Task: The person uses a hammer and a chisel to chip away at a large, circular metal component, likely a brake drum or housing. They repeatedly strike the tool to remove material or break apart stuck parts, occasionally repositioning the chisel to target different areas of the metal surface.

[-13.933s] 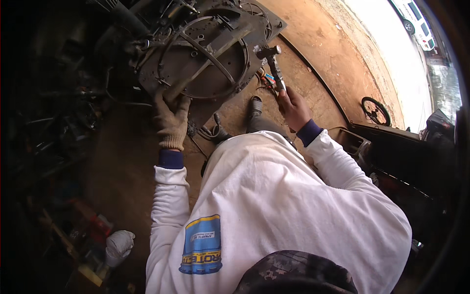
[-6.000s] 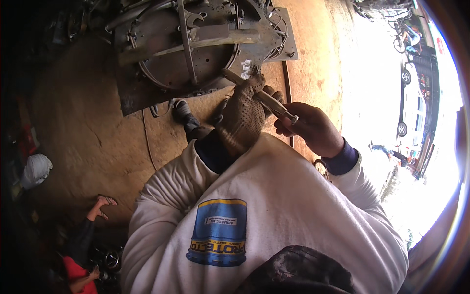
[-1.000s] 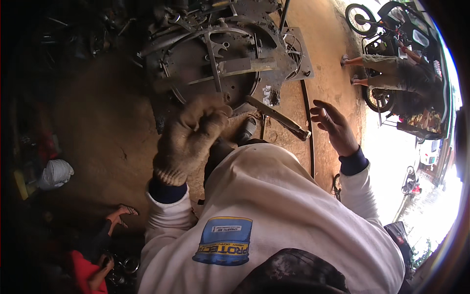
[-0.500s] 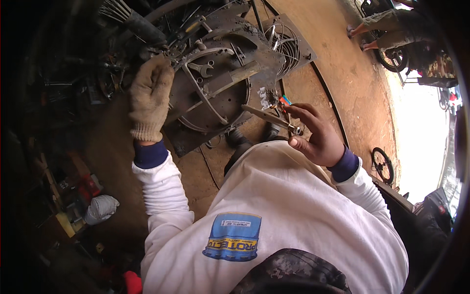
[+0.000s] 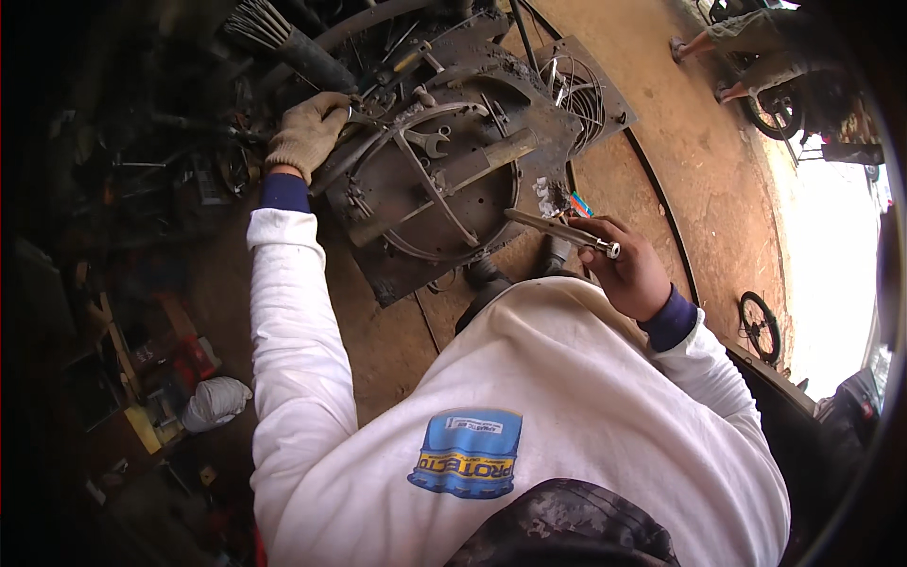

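Observation:
My left hand [image 5: 310, 134], in a beige knit glove, reaches to the bench's far left side. Its fingers curl together beside a dark cluster of tools; what they hold is mostly hidden, though a shiny curved metal edge shows at the fingertips. My bare right hand [image 5: 631, 269] closes round the end of long metal locking pliers [image 5: 557, 230], with a round screw at the near end and the other end toward the bench. Between the hands lies a metal ring frame [image 5: 517, 189] on a dark steel plate, with a flat bar [image 5: 472, 170] across it. An open-ended wrench [image 5: 430, 142] rests inside.
A tube of thin rods [image 5: 298, 52] stands at the far left. Coiled wire [image 5: 578, 99] lies on a plate at the far right. A small colourful packet [image 5: 579, 204] is near the right hand. A person's legs [image 5: 732, 61] and a wheel [image 5: 759, 326] show at right.
My left hand has reached farther away, and its fingers have curled down among the tools. The right hand's spread fingers have closed round the locking pliers. The whole view has shifted slightly.

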`<move>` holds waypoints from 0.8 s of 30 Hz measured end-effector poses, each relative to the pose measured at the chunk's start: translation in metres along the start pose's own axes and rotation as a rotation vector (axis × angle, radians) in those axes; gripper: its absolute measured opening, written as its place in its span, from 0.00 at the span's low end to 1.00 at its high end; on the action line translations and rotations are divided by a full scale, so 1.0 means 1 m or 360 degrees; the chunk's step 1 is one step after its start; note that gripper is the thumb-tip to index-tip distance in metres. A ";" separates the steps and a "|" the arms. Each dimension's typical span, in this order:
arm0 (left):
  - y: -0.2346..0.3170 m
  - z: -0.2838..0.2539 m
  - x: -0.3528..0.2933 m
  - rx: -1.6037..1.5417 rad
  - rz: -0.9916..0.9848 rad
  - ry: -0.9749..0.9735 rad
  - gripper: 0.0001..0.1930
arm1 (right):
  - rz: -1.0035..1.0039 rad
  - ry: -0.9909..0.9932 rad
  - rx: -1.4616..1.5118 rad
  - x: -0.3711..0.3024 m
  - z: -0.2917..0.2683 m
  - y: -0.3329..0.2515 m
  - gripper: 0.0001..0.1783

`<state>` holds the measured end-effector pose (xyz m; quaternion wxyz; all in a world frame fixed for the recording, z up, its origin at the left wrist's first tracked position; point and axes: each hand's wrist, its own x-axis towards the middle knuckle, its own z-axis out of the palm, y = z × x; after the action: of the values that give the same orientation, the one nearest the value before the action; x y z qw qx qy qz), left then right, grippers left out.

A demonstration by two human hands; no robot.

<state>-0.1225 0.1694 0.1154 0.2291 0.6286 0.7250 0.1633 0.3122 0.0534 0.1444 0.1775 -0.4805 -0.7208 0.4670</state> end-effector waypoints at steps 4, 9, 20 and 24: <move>-0.016 0.009 0.013 0.0341 0.0141 -0.0083 0.14 | -0.0158 0.0063 -0.0139 0.000 -0.002 0.001 0.24; 0.012 0.006 -0.012 -0.0133 0.0352 0.0293 0.14 | -0.0047 -0.0014 -0.0028 0.001 -0.018 -0.020 0.34; 0.145 0.107 -0.176 -0.1672 -0.0123 -0.0963 0.15 | 0.0035 -0.0207 -0.0703 0.013 -0.033 -0.049 0.22; 0.141 0.175 -0.173 -0.1641 0.0362 -0.0859 0.15 | 0.0141 -0.0313 -0.0864 0.024 -0.035 -0.063 0.20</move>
<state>0.1077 0.0116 0.0642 0.6622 0.5293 0.3965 0.3524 0.2926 0.0850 0.2100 -0.0489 -0.4940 -0.8114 0.3086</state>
